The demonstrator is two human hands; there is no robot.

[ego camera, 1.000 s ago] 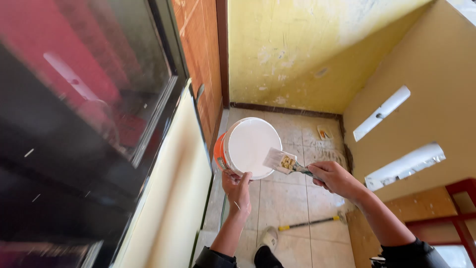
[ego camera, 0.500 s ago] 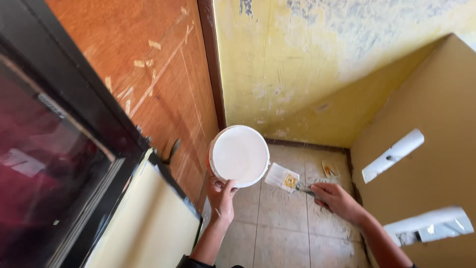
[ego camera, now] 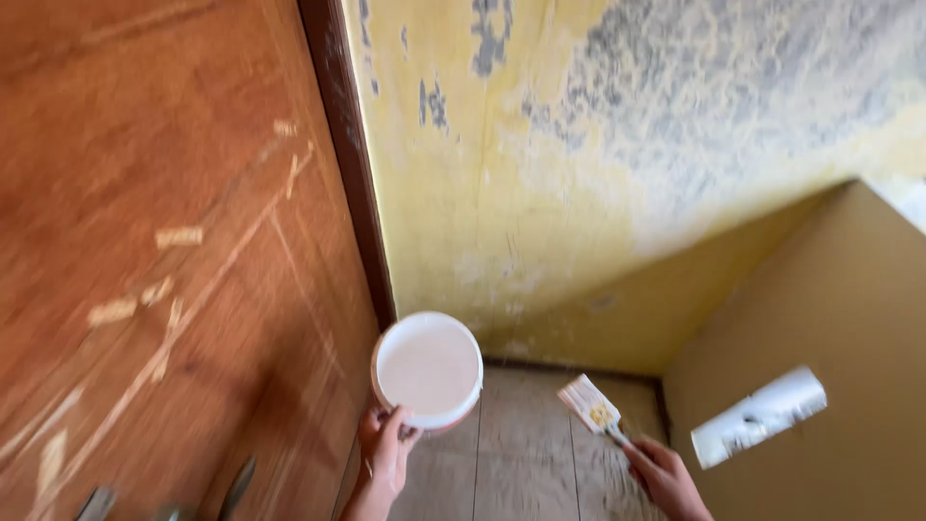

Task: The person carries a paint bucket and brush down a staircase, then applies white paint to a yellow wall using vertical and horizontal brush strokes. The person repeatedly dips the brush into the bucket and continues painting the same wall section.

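over the last second the view tipped up from the tiled floor [ego camera: 526, 453] to the peeling yellow wall [ego camera: 579, 193], while the left hand [ego camera: 386, 453] kept its grip on the white paint bucket [ego camera: 428, 370] near the wooden door [ego camera: 164, 270] and the right hand [ego camera: 666, 478] stayed closed on the brush [ego camera: 593, 410], seemingly ready for painting.

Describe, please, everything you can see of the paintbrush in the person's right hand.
The paintbrush is a flat, wide brush with pale, whitish bristles, a yellowish smear near the band at their base, and a thin handle that looks dark. The right hand grips the handle's lower end. The brush slants up and to the left, bristles uppermost, in the air above the tiled floor. It is to the right of the white bucket and does not touch it; only the hand touches it.
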